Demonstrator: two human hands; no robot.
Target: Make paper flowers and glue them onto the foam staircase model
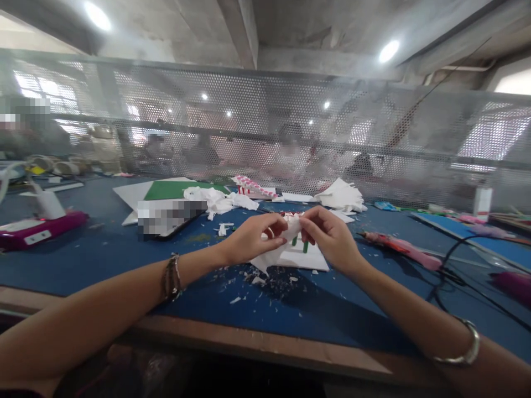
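My left hand (254,236) and my right hand (329,236) meet above the blue table (103,260), both pinching a piece of white tissue paper (292,228) between the fingertips. The paper hangs down to the left below my left hand. Under the hands lies a white board (309,258) with short green and red pegs (306,247) standing on it. White scraps (265,279) litter the table just in front of the board.
A pink glue gun (398,246) with a black cable (460,276) lies to the right. A green sheet (176,189), crumpled white paper (215,199) and a phone (170,218) sit at the back left. A magenta device (39,228) stands far left. A perforated metal screen (265,127) closes the back.
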